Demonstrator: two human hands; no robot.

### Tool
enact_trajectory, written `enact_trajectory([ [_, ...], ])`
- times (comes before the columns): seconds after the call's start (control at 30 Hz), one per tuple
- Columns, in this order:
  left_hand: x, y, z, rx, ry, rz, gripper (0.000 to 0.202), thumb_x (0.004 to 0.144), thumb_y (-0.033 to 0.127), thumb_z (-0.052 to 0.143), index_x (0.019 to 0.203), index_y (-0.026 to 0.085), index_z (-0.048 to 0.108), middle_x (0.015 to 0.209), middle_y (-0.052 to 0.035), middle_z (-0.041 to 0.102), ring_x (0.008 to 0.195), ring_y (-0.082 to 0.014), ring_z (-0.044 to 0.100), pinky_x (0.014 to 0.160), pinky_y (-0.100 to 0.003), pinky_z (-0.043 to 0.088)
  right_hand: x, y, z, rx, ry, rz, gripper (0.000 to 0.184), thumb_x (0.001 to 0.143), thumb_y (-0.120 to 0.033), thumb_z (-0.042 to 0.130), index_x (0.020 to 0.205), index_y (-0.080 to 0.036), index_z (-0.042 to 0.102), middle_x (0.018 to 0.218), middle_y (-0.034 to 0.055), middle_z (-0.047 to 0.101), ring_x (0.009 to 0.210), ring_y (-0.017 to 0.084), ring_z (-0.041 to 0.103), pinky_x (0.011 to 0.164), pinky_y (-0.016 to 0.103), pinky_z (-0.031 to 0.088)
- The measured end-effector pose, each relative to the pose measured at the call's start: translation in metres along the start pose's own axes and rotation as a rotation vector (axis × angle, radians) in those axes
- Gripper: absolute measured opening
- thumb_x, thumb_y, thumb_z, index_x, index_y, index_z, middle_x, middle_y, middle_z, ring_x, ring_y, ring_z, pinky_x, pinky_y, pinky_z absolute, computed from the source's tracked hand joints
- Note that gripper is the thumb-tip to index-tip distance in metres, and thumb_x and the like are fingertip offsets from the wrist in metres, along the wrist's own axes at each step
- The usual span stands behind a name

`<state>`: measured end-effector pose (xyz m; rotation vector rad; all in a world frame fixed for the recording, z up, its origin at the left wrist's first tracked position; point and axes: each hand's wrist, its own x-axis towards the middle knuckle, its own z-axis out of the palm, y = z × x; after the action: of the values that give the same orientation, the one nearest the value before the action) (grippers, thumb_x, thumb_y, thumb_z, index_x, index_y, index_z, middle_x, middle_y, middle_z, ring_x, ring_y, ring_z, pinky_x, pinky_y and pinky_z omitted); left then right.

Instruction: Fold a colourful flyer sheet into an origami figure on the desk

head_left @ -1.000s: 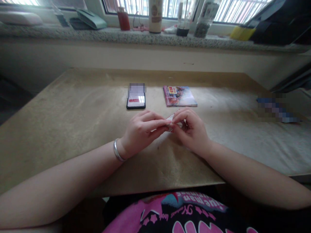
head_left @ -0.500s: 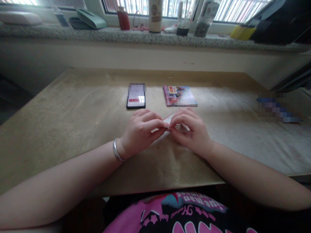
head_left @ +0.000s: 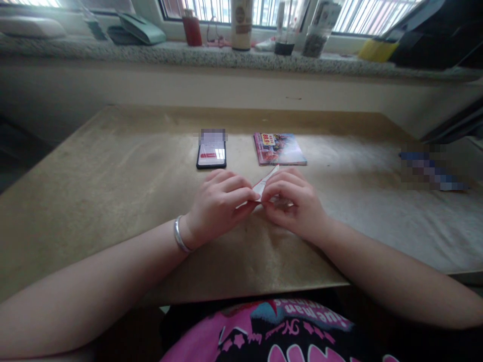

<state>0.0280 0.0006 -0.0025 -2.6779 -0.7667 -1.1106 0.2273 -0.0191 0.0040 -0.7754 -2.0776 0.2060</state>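
Note:
A small piece of folded paper (head_left: 261,186), white with a reddish edge, is pinched between my two hands just above the table. My left hand (head_left: 222,198), with a silver bangle at the wrist, grips it from the left with thumb and forefinger. From the other side, my right hand (head_left: 296,198) pinches it close to the left fingertips. One pointed corner of the paper sticks up past the right fingers; much of the rest is hidden behind both hands.
Beyond my hands a phone (head_left: 212,151) and a colourful square packet (head_left: 281,149) lie on the table (head_left: 113,186). A blurred blue strip (head_left: 433,171) lies at the right edge. Bottles, including a red one (head_left: 192,29), stand on the stone windowsill (head_left: 211,58).
The paper has tilted, so more of its pointed corner shows above my right fingers. Both hands have shifted only slightly and keep their pinch.

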Motion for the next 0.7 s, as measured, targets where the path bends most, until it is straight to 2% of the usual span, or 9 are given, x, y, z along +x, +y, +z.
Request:
enact_trajectory([
  [0.2,0.0001,-0.0006,0.0002,-0.022,0.008,-0.026,0.008,0.085,0.022,0.062,0.077,0.021,0.064,0.079,0.0008,0.067,0.073,-0.0134,0.055,0.072,-0.029,0.042,-0.0002,0.0029,0.0001,-0.017,0.000,0.083,0.013,0.072,-0.009,0.061,0.075,-0.021,0.058,0.079,0.0020,0.064,0.080,0.018,0.057,0.078,0.037,0.047],
  [0.4,0.0000,0.0000,-0.0001,0.005,0.006,-0.011,0.007,0.085,0.026,0.063,0.079,0.021,0.063,0.079,0.0008,0.067,0.074,-0.0144,0.054,0.074,-0.030,0.042,0.0003,0.0034,0.0009,-0.014,-0.014,0.054,0.012,0.074,-0.010,0.059,0.074,-0.022,0.058,0.079,0.0017,0.064,0.081,0.019,0.057,0.077,0.036,0.047],
  [0.7,-0.0001,-0.0017,0.0009,-0.036,0.011,-0.022,0.012,0.086,0.022,0.060,0.074,0.021,0.060,0.077,0.0012,0.065,0.071,-0.0130,0.054,0.072,-0.030,0.041,0.0011,0.0026,-0.0005,-0.075,-0.017,0.096,0.014,0.070,-0.009,0.059,0.071,-0.023,0.056,0.078,0.0019,0.063,0.080,0.019,0.056,0.078,0.036,0.047],
])
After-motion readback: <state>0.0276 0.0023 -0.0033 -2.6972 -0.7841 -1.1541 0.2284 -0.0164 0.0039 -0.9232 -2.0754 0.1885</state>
